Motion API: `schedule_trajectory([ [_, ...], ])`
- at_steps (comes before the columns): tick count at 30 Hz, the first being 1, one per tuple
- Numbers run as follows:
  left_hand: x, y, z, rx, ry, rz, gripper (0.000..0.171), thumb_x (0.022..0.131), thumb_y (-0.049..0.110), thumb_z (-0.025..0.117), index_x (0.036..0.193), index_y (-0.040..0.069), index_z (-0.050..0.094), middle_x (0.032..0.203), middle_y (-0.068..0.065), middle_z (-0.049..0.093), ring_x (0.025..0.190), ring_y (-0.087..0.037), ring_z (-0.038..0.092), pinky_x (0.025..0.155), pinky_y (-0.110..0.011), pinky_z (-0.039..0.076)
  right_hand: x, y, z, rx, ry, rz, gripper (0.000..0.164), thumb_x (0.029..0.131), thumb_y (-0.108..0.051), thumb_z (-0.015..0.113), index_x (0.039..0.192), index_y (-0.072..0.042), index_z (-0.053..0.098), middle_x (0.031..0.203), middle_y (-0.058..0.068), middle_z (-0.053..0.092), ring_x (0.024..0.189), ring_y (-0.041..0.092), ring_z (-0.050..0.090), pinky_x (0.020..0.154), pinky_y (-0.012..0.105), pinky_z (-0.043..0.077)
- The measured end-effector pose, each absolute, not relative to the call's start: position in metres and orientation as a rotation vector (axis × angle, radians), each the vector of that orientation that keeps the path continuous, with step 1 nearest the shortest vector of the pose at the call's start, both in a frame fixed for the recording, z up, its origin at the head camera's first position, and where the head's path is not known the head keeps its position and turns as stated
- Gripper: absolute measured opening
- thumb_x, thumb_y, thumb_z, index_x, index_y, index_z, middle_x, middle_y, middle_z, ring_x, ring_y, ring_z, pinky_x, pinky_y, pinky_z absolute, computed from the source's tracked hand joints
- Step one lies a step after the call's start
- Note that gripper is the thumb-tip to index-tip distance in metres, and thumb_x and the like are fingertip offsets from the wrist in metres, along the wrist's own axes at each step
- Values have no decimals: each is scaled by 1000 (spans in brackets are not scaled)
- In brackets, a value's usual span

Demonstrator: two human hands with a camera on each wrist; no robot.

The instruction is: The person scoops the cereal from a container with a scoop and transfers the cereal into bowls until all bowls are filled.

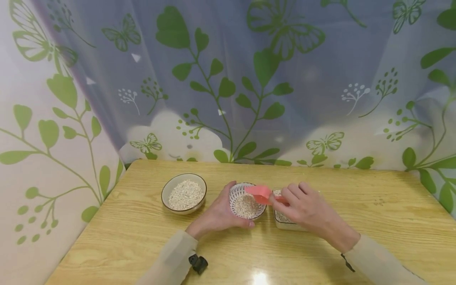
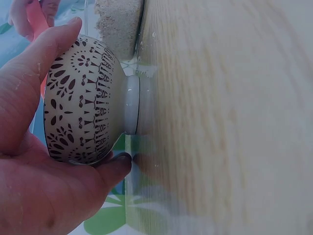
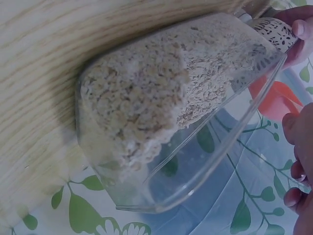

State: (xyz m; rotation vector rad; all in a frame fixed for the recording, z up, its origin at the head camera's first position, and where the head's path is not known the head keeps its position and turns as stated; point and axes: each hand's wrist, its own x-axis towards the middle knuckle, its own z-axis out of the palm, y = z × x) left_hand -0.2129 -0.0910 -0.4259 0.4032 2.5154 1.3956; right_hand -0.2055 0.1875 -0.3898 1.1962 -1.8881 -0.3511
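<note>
My left hand holds a small patterned bowl, its thumb and fingers spread round the sides. Flakes that look like rolled oats lie inside it. The left wrist view shows the dark flower print on the bowl and its foot by the tabletop. In my right hand is the handle of a pink scoop, whose head is tilted over the small bowl. Below that hand stands a clear container, partly hidden by it; oats fill much of it in the right wrist view.
A larger dark-rimmed bowl of oats stands to the left of my left hand. All stand on a wooden table. Behind its far edge hangs a blue cloth printed with leaves and butterflies; a pale one borders the left side.
</note>
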Motion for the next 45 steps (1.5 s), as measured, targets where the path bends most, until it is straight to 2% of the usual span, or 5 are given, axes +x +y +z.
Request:
schedule_trajectory([
  [7,-212,-90,-426,390,2518,1394,138,60,37,98,164,13,11,158,-17,41,143,-37,45,118,-61,37,-206,187,-392,1203,-1931,-237,34,107,0,37,117,-15,66,81,4,54,72,21,48,61,30,40],
  [13,-213,-90,-427,396,2535,1383,136,61,36,98,164,13,13,158,-17,41,143,-37,44,118,-61,37,-206,188,-393,1091,-2137,226,45,75,13,73,113,-10,68,79,2,53,71,16,45,60,28,43],
  [19,-209,-91,-423,422,2597,1329,138,61,38,98,164,14,10,159,-20,35,142,-43,45,114,-64,40,-202,194,-390,911,-2322,727,31,85,6,76,113,-5,69,97,6,73,75,8,61,61,19,53],
  [29,-199,-85,-399,513,2749,1205,130,67,55,91,165,33,8,168,-11,18,146,-40,39,110,-64,45,-189,232,-378,625,-2673,1055,23,99,-8,66,122,-12,66,119,21,74,101,35,75,66,23,56],
  [45,-204,-37,-380,755,2690,1063,125,73,50,90,165,36,7,168,-8,26,152,-30,34,117,-58,41,-188,263,-389,584,-2821,994,24,97,-14,68,121,-12,67,89,5,76,52,2,45,46,23,39],
])
